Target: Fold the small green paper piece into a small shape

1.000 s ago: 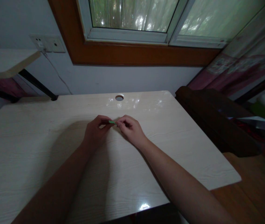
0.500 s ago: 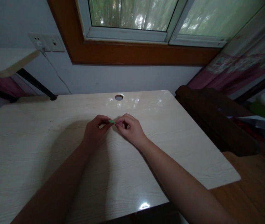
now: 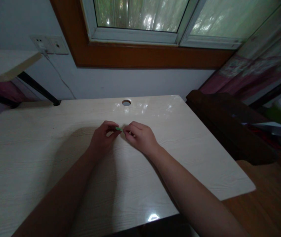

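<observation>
A small, thin green object (image 3: 119, 129), too small for me to name, lies between the fingertips of my left hand (image 3: 103, 136). The thumb and forefinger pinch it, and its right end points toward my other hand. My right hand (image 3: 140, 136) is closed in a pinch at that right end. Whether its fingertips grip the tip or only touch it is hard to see. Both hands are just above the pale wood-grain table (image 3: 81, 115).
A round cable hole (image 3: 126, 103) lies near the table's back edge. On the left a raised shelf (image 3: 9, 65) stands on black legs. A white cord (image 3: 60, 75) hangs from the wall socket (image 3: 41, 42). Dark brown furniture (image 3: 226, 125) borders the right side.
My right hand has shifted slightly to the right and turned a little. My left hand has stayed nearly still, with the green object in its pinch.
</observation>
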`<state>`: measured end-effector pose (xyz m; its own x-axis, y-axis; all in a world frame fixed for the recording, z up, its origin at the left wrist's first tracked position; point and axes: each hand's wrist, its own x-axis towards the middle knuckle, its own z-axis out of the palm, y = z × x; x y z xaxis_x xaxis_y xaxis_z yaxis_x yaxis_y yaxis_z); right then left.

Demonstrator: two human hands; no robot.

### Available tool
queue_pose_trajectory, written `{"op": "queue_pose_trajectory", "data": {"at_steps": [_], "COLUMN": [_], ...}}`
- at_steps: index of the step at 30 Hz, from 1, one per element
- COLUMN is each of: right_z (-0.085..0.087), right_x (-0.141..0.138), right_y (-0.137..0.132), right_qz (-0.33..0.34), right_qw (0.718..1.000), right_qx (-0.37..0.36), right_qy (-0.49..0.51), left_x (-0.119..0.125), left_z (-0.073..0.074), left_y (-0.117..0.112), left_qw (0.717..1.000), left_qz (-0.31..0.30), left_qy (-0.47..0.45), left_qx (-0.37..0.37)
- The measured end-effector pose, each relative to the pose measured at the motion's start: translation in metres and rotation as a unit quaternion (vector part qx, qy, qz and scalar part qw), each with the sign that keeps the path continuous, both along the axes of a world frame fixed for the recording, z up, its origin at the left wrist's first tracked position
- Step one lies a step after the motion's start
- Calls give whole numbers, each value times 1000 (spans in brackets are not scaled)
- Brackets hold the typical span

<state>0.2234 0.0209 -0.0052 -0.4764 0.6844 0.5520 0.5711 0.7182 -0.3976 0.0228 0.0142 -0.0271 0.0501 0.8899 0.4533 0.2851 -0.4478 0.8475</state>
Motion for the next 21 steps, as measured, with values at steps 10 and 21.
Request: {"op": "queue_pose_trajectory", "data": {"at_steps": [10, 21], "right_z": [-5, -6], "right_x": [-7, -17], "right_y": [-1, 2], "right_qz": [-4, 17], "right_qw": [987, 870], "right_qx": [-93, -332], "right_qy": [129, 364], "left_x": [-2, 0], "left_z": [-2, 3], "left_y": [2, -2], "left_qw": [999, 997], "left_qz": [40, 26], "left_qy": [-3, 65], "left_qx": [5, 28]}}
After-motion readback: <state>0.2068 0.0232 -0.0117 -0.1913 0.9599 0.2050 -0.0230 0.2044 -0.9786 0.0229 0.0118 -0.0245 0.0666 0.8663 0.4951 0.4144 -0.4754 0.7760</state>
